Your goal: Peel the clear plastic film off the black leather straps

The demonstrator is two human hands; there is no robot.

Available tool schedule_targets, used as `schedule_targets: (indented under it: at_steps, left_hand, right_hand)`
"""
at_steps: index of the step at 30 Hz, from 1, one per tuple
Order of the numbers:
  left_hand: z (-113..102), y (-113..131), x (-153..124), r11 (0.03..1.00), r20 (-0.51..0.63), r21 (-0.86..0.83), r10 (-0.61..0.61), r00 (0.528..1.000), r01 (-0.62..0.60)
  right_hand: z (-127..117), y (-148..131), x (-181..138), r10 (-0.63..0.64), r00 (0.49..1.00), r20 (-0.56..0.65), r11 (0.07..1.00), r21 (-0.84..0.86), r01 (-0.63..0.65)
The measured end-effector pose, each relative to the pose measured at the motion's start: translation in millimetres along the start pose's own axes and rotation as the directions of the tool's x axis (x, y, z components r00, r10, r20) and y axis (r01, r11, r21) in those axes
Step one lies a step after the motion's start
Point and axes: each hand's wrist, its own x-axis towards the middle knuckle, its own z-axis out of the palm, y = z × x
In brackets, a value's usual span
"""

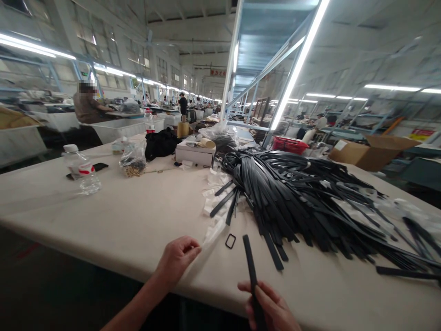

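1. Head view, setting: long factory hall with strip lights overhead and rows of workbenches running back; a broad cream cloth-covered table (131, 220) fills the lower and middle frame.

2. Head view, right hand (270, 310): at the bottom edge, right of centre, its fingers are curled closed around the near end of a flat, narrow black strap (250, 259). The strap's long axis runs almost straight up the frame from the fist, tilting slightly left, with its free far end lying on the cloth.

3. Head view, left hand (177, 259): lower centre-left, resting on the table's near edge, its thumb and fingertips pinched on a strip of thin clear plastic film (212, 232) that trails up and to the right.

4. Head view, key relation: a small black rounded-rectangle loop (230, 241) lies flat on the cloth between the two hands, just left of the strap's free end and up-right of the left hand's fingertips. It is near both, touching neither; the strap's tip is nearer to it than either hand.

5. Head view, surroundings: a large heap of similar black straps (310, 202) spreads across the centre-right. Upper left of the table holds a clear plastic water bottle (81, 169), a clear bag of small brass-coloured parts (133, 162), a black bag (160, 143) and a white cardboard box (195, 154). A brown cardboard carton (370, 151) sits at the right edge; another person sits at a bench in the upper left.
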Motion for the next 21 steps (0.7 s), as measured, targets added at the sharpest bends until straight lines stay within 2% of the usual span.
schedule_targets:
  at_steps: [4,8,12,16,18,21]
  left_hand:
    - [4,8,-39,0.988,0.028,-0.152,-0.012,1.0,0.017]
    - [11,8,-73,0.961,0.111,-0.255,-0.085,0.99,0.111]
    - [19,5,-96,0.94,0.206,-0.278,-0.141,0.968,0.196]
    - [25,4,-105,0.938,0.23,-0.265,-0.164,0.959,0.224]
    - [27,2,-105,0.885,0.285,-0.363,-0.194,0.939,0.293]
    - [31,-2,-99,0.698,0.472,-0.56,-0.175,0.864,0.447]
  right_hand:
    - [45,-10,12,-0.001,1.0,0.005,1.0,0.018,0.001]
    - [63,-16,19,-0.023,0.999,0.024,1.0,0.002,0.023]
    - [69,-16,21,-0.117,0.993,-0.026,0.971,-0.211,0.109]
    - [66,-15,20,-0.218,0.976,-0.029,0.874,-0.451,0.182]
    - [62,-16,19,-0.243,0.97,-0.011,0.844,-0.496,0.206]
    - [55,-20,15,-0.26,0.965,0.019,0.806,-0.546,0.228]
